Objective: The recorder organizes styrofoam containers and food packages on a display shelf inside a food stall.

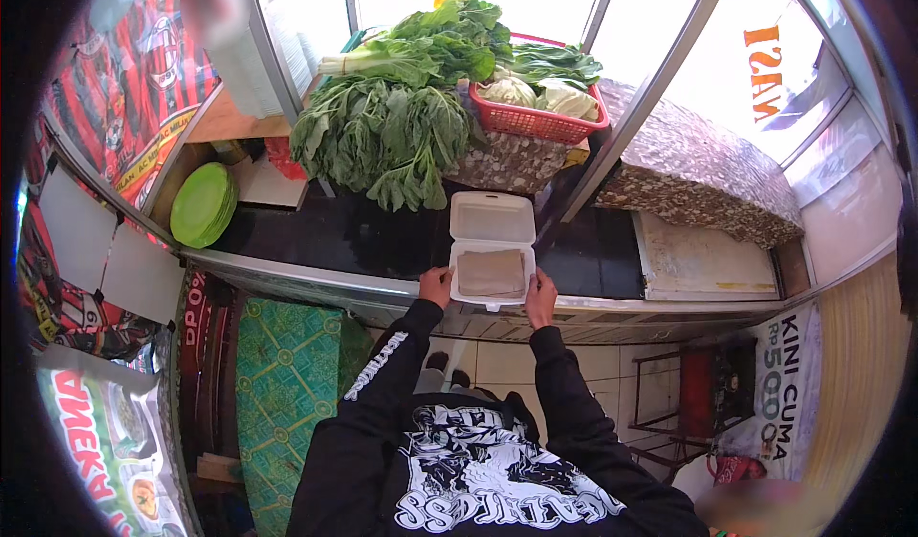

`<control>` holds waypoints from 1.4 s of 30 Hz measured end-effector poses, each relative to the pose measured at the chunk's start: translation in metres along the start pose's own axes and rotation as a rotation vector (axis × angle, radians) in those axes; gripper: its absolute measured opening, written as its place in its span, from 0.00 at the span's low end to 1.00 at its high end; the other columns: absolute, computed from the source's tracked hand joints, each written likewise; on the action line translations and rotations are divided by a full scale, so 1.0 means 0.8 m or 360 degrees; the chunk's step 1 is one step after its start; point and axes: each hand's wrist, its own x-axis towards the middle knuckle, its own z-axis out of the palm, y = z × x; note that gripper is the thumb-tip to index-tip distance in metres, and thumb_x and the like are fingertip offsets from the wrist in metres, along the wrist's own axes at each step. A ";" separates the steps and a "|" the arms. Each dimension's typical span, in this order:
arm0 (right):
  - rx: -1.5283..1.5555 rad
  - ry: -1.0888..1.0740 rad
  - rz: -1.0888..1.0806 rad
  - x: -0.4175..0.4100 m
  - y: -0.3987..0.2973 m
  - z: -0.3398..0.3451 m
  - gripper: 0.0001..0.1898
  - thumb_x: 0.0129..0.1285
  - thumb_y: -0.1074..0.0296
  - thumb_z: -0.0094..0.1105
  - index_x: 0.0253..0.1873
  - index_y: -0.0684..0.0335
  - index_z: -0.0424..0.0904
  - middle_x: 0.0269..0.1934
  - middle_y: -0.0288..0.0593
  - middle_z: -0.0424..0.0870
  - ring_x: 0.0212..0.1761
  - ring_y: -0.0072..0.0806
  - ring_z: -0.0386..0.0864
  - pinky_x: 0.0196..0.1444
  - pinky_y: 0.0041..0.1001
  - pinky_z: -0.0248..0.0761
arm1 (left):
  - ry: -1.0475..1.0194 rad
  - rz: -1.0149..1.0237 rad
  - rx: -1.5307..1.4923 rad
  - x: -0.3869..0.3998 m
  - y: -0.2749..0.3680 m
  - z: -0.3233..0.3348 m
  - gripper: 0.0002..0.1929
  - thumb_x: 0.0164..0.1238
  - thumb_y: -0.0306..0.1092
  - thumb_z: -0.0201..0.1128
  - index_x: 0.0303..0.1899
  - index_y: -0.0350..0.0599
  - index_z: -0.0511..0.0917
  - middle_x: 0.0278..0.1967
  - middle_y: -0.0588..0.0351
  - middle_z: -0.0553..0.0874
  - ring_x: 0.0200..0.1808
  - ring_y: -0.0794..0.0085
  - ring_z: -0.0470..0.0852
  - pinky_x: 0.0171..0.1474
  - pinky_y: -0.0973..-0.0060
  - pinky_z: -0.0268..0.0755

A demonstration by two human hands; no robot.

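An open white foam takeaway box point(492, 218) lies at the front edge of the black counter, its lid folded back away from me. In its base rests a brown paper sheet or stack point(491, 274). My left hand point(435, 286) grips the left side wall of the base, and my right hand point(541, 297) grips the right side wall. The fingertips of both hands are partly hidden by the box rim and the hands themselves.
Leafy greens point(387, 128) hang over the counter behind the box. Beside them, a red plastic basket point(538, 124) holds cabbages. Stacked green plates point(204, 205) stand at the left; a pale board point(706, 257) lies at the right. A metal frame post point(645, 92) slants down behind the box.
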 end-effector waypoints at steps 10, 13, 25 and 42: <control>0.0078 -0.0084 -0.0243 -0.084 -0.042 -0.013 0.15 0.61 0.69 0.45 0.47 0.72 0.73 0.39 0.59 0.76 0.42 0.51 0.74 0.47 0.36 0.66 | 0.0165 -0.0068 -0.0065 -0.097 0.001 -0.069 0.08 0.54 0.28 0.55 0.32 0.36 0.79 0.26 0.43 0.78 0.29 0.52 0.78 0.33 0.64 0.70; 0.0043 -0.0207 -0.0273 -0.119 -0.061 0.001 0.15 0.61 0.68 0.48 0.48 0.72 0.74 0.42 0.56 0.78 0.44 0.43 0.77 0.48 0.31 0.67 | 0.0258 -0.0200 -0.0171 -0.144 0.006 -0.118 0.09 0.54 0.29 0.55 0.34 0.35 0.79 0.26 0.44 0.78 0.29 0.54 0.79 0.34 0.66 0.70; 0.0267 -0.0901 -0.0462 -0.302 -0.218 0.157 0.15 0.61 0.66 0.50 0.49 0.69 0.74 0.38 0.53 0.80 0.37 0.36 0.78 0.41 0.29 0.70 | 0.0863 -0.0552 -0.0027 -0.326 -0.100 -0.352 0.08 0.54 0.27 0.57 0.33 0.32 0.78 0.25 0.45 0.78 0.27 0.58 0.78 0.31 0.70 0.69; 0.0552 -0.1278 -0.1162 -0.410 -0.662 0.379 0.12 0.60 0.67 0.52 0.41 0.72 0.76 0.22 0.47 0.79 0.23 0.22 0.75 0.29 0.24 0.68 | 0.1279 -0.0418 0.0019 -0.295 -0.120 -0.858 0.11 0.60 0.32 0.57 0.33 0.29 0.79 0.19 0.54 0.80 0.18 0.74 0.79 0.14 0.77 0.69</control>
